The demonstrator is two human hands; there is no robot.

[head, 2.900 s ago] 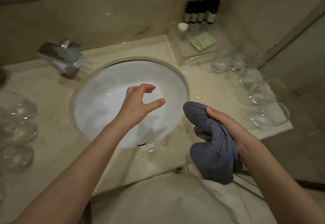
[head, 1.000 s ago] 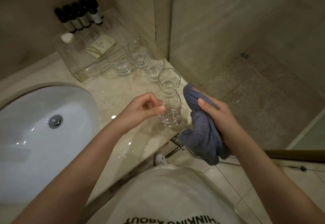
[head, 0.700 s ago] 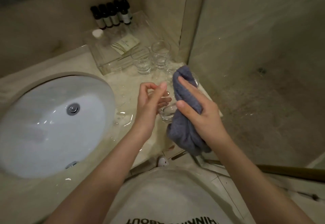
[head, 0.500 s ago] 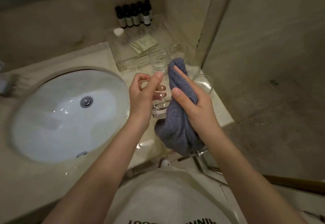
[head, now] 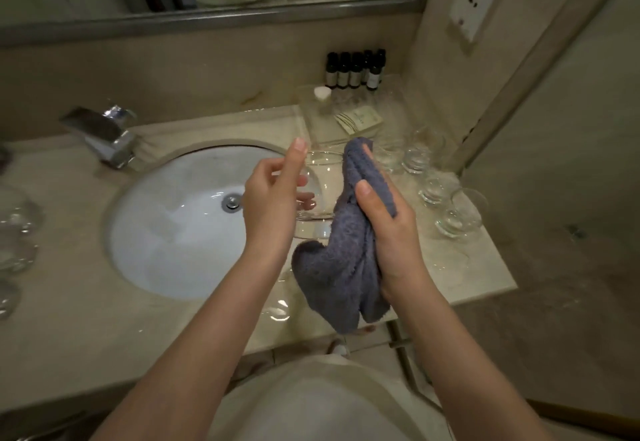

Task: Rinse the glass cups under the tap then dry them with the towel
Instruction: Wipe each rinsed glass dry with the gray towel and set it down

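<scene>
- Since the earliest frame, the left hand (head: pixel 273 205), which hung bare over the basin, has picked up a glass cup (head: pixel 313 194) from the right-side group, and both hands have come back to the space beside the sink (head: pixel 138 232).
- Head view: the left hand grips the glass cup, fingers curled round its side, mouth tilted toward the mirror.
- Head view: the right hand (head: pixel 388 225) clutches the grey towel (head: pixel 346 267), thumb on top, pressing it against the cup's right flank.
- Head view: other glasses (head: pixel 446 205) stand in a row on the countertop (head: pixel 467 267) to the right; more glasses (head: pixel 17 218) sit blurred at the left edge.
- Head view: no water can be seen coming from the tap (head: pixel 100 135).
- Judgement: this cup is at the drying step; which of the standing glasses are already done cannot be told, so several likely remain.
</scene>
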